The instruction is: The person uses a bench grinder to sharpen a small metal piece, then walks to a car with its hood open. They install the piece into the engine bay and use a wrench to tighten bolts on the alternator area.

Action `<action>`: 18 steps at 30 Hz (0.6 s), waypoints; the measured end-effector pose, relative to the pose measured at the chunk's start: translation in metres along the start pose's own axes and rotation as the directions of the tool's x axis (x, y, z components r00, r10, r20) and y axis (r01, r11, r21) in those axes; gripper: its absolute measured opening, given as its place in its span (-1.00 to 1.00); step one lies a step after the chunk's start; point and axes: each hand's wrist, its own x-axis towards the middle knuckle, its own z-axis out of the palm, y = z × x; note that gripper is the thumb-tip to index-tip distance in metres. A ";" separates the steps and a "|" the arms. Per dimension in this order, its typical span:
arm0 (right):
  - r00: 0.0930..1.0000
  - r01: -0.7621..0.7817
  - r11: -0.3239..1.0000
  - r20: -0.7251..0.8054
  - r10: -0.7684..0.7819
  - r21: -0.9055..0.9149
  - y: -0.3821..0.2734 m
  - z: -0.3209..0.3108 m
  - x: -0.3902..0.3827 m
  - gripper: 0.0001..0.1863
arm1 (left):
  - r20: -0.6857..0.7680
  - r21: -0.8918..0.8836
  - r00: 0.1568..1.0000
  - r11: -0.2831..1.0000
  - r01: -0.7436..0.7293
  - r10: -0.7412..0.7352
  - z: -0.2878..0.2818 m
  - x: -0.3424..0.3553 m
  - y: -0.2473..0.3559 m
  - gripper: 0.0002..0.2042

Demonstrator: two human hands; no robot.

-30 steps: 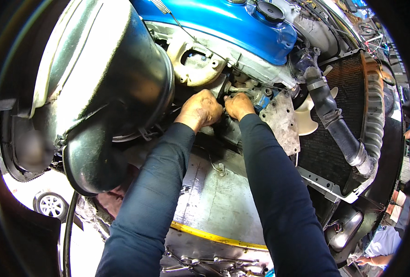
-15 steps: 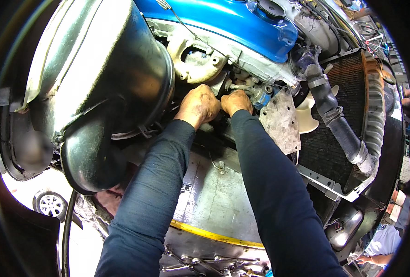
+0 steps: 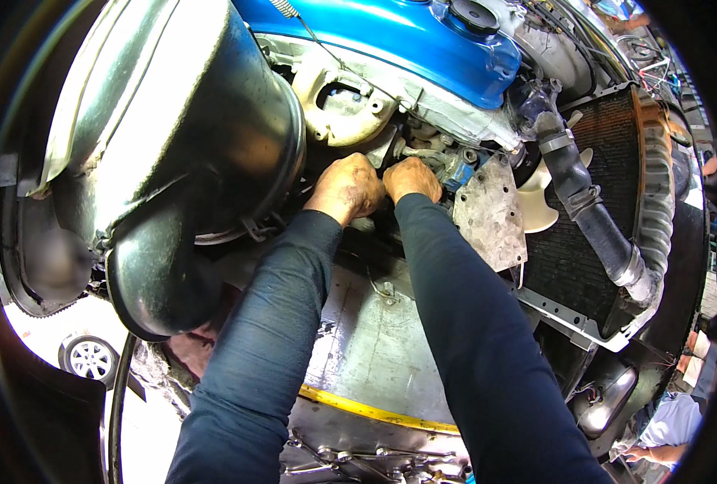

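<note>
Side by side, low against the engine, both my hands are closed with their backs toward me. My left hand sits just below a pale cast manifold; its fingers curl out of sight. Almost touching it, my right hand is bent into the dark gap beside a blue-marked metal part. Whatever either hand grips is hidden behind the knuckles. A blue valve cover lies above them. To the right of my right hand stands a flat, drilled metal plate.
A big dark cylindrical housing fills the left. At right are a cream fan blade, a radiator and a black hose. Below, several wrenches lie on a metal tray with a yellow edge. Another person is at lower right.
My right hand has shifted slightly left and its wrist has turned a little, bringing it closer to my left hand. The left hand has barely moved.
</note>
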 end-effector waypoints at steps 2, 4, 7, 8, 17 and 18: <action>1.000 -0.029 1.000 0.007 0.029 -0.004 -0.001 0.001 0.000 -0.62 | 0.000 0.032 1.000 0.999 -0.018 0.018 0.000 0.001 0.000 -0.75; 0.999 -0.031 0.999 -0.023 0.031 -0.012 -0.001 0.002 -0.001 -0.68 | 0.008 0.102 0.998 0.993 -0.056 0.055 0.000 0.002 -0.001 -0.76; 0.998 -0.044 0.999 -0.038 0.044 -0.003 -0.003 0.001 -0.002 -0.72 | -0.064 0.009 0.997 0.999 0.039 -0.039 0.001 0.002 -0.002 -0.76; 0.998 -0.053 0.999 -0.037 0.053 -0.003 -0.004 0.000 -0.003 -0.72 | -0.064 0.041 0.998 0.999 0.020 -0.017 0.001 0.001 -0.003 -0.77; 0.971 0.220 0.974 -0.085 -0.224 -0.050 0.023 0.017 -0.003 -0.59 | 0.016 0.147 0.998 0.988 0.057 -0.060 -0.009 -0.001 0.004 -0.77; 0.917 0.368 0.922 -0.120 -0.381 -0.119 0.036 0.021 -0.017 -0.51 | -0.005 0.123 0.997 0.990 0.072 -0.071 -0.010 -0.003 0.006 -0.77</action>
